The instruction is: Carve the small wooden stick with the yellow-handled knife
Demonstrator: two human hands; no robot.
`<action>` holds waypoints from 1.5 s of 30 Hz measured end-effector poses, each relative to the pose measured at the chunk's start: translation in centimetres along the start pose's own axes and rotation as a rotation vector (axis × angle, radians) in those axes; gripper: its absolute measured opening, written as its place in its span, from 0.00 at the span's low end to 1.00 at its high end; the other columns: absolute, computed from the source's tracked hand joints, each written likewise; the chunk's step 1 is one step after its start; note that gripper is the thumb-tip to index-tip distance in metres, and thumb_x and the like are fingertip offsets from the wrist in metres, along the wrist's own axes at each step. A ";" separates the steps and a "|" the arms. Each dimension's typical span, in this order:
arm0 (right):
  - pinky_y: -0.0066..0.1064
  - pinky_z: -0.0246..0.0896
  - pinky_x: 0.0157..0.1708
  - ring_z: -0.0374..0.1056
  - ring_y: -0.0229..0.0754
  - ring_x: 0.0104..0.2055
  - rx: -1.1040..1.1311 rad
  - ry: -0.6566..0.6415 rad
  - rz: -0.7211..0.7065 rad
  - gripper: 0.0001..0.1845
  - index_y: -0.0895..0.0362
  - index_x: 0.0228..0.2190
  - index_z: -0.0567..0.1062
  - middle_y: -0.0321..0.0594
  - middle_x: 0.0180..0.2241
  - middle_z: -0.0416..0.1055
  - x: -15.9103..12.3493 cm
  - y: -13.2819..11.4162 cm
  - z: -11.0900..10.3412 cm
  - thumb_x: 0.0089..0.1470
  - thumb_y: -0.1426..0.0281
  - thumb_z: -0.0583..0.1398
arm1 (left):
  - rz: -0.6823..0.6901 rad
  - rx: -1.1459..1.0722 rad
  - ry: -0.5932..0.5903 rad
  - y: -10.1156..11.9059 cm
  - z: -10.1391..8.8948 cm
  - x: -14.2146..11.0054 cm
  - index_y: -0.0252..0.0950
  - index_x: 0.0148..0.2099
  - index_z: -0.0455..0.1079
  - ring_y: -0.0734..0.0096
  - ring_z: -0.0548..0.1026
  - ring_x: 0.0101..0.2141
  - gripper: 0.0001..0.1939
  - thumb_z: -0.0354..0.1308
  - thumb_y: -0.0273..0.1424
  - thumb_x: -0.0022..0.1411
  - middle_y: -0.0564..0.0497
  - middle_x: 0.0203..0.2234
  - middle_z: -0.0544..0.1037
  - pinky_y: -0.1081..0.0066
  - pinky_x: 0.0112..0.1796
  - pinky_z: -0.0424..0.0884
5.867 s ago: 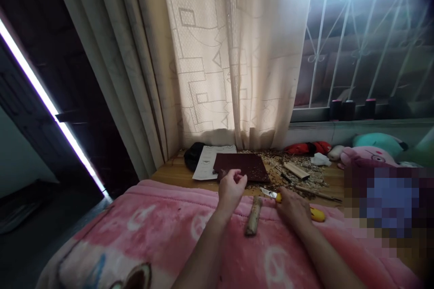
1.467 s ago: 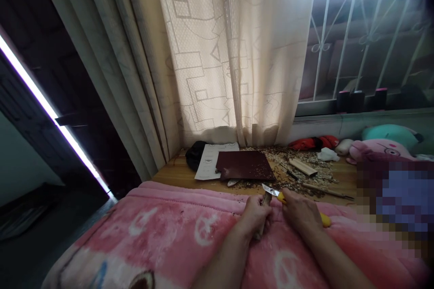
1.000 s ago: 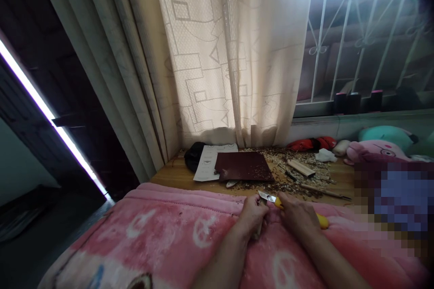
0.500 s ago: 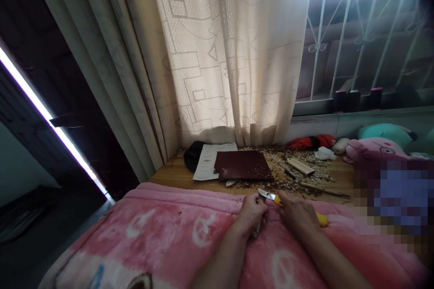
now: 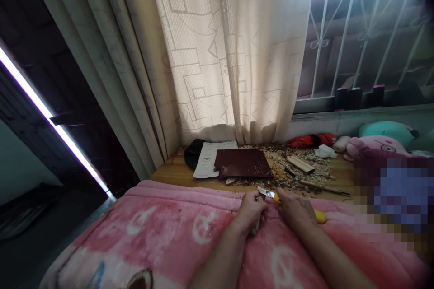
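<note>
Pink blanket before a curtain: the stick, lying loose seconds earlier, is now clasped in the left hand near the blanket's far edge, apparently steadied for the knife gripped in the right hand, blade at its far end. Beyond, shavings litter the table's right.

Patterned beige curtain beside barred window.

Glare blazed atop the window, daylight glowed through the curtain, a white slit split the dark door! The blade gleamed, the floor lay in gloom, the upper-right corner was black, and blocks masked the lower right.
</note>
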State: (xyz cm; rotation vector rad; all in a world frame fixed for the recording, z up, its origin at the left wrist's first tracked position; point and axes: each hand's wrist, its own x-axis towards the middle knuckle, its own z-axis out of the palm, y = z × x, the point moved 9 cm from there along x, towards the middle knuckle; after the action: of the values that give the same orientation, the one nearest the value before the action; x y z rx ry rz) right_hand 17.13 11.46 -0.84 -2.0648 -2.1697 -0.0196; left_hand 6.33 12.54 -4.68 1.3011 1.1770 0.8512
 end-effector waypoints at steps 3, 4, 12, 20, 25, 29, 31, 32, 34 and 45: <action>0.27 0.46 0.25 0.63 0.39 0.30 -0.007 0.003 -0.006 0.10 0.54 0.31 0.64 0.40 0.27 0.67 0.1 -0.2 0.0 0.47 0.67 0.47 | -0.037 0.019 0.004 -0.1 -0.1 0.0 0.32 0.30 0.61 0.82 0.59 0.10 0.10 0.48 0.25 0.40 0.59 0.11 0.61 0.81 0.11 0.55; 0.27 0.46 0.25 0.63 0.39 0.30 -0.008 0.007 -0.004 0.09 0.55 0.31 0.64 0.40 0.27 0.67 0.2 -0.1 0.1 0.47 0.68 0.47 | -0.049 0.029 0.005 -0.1 0.0 -0.1 0.32 0.30 0.62 0.83 0.59 0.10 0.10 0.48 0.25 0.40 0.59 0.11 0.61 0.81 0.12 0.55; 0.27 0.46 0.25 0.63 0.38 0.30 0.005 0.045 0.064 0.07 0.55 0.29 0.63 0.39 0.27 0.67 1.2 1.4 0.4 0.46 0.71 0.47 | -0.003 -0.007 -0.146 0.7 1.7 -1.5 0.33 0.33 0.64 0.83 0.59 0.11 0.13 0.48 0.26 0.41 0.57 0.13 0.62 0.82 0.12 0.54; 0.26 0.45 0.25 0.63 0.38 0.31 0.035 0.082 0.109 0.08 0.54 0.28 0.63 0.38 0.27 0.67 0.8 2.0 -0.6 0.46 0.65 0.48 | -0.052 -0.072 -0.141 0.8 1.5 -1.6 0.33 0.35 0.63 0.83 0.59 0.11 0.15 0.48 0.28 0.41 0.57 0.13 0.62 0.82 0.12 0.54; 0.26 0.43 0.23 0.62 0.36 0.29 0.037 0.074 0.056 0.07 0.54 0.27 0.64 0.36 0.27 0.67 0.5 1.6 -0.8 0.46 0.68 0.48 | -0.064 -0.042 -0.111 0.4 1.2 -0.9 0.32 0.34 0.62 0.83 0.59 0.10 0.14 0.47 0.26 0.40 0.58 0.12 0.62 0.81 0.12 0.54; 0.26 0.41 0.22 0.62 0.37 0.28 0.030 0.103 -0.003 0.08 0.53 0.27 0.64 0.36 0.27 0.67 0.1 1.1 -0.9 0.46 0.68 0.47 | -0.065 -0.002 -0.074 0.3 0.8 -0.5 0.32 0.30 0.60 0.81 0.59 0.10 0.10 0.46 0.24 0.40 0.58 0.11 0.62 0.80 0.11 0.54; 0.26 0.41 0.22 0.61 0.37 0.28 0.025 0.106 -0.030 0.08 0.53 0.28 0.64 0.36 0.27 0.67 0.0 0.8 -0.7 0.45 0.68 0.47 | -0.067 0.011 -0.054 0.4 0.6 -0.5 0.33 0.29 0.60 0.81 0.59 0.10 0.09 0.46 0.24 0.40 0.59 0.11 0.61 0.81 0.11 0.54; 0.26 0.41 0.22 0.61 0.37 0.28 0.022 0.103 -0.036 0.08 0.53 0.28 0.64 0.36 0.27 0.67 0.0 0.8 -0.6 0.45 0.68 0.48 | -0.070 0.017 -0.044 0.5 0.5 -0.5 0.33 0.29 0.60 0.82 0.59 0.10 0.09 0.47 0.24 0.39 0.59 0.11 0.61 0.81 0.11 0.54; 0.25 0.40 0.22 0.61 0.37 0.28 0.019 0.097 -0.042 0.07 0.54 0.28 0.64 0.36 0.27 0.67 0.0 0.7 -0.4 0.44 0.69 0.48 | -0.069 0.025 -0.030 0.7 0.4 -0.6 0.33 0.28 0.60 0.82 0.58 0.10 0.08 0.47 0.24 0.39 0.59 0.11 0.61 0.82 0.11 0.54; 0.26 0.42 0.23 0.62 0.37 0.29 -0.006 0.056 -0.041 0.08 0.54 0.30 0.64 0.38 0.26 0.67 0.0 0.5 -0.2 0.45 0.69 0.47 | -0.053 0.047 -0.031 0.7 0.2 -0.7 0.33 0.25 0.59 0.81 0.59 0.10 0.06 0.46 0.24 0.38 0.59 0.10 0.61 0.81 0.11 0.55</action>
State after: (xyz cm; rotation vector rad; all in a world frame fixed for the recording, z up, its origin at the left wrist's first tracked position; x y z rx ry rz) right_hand 17.63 11.43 -0.72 -1.9984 -2.1810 -0.0869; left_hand 6.49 11.94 -3.96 1.3109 1.2079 0.7668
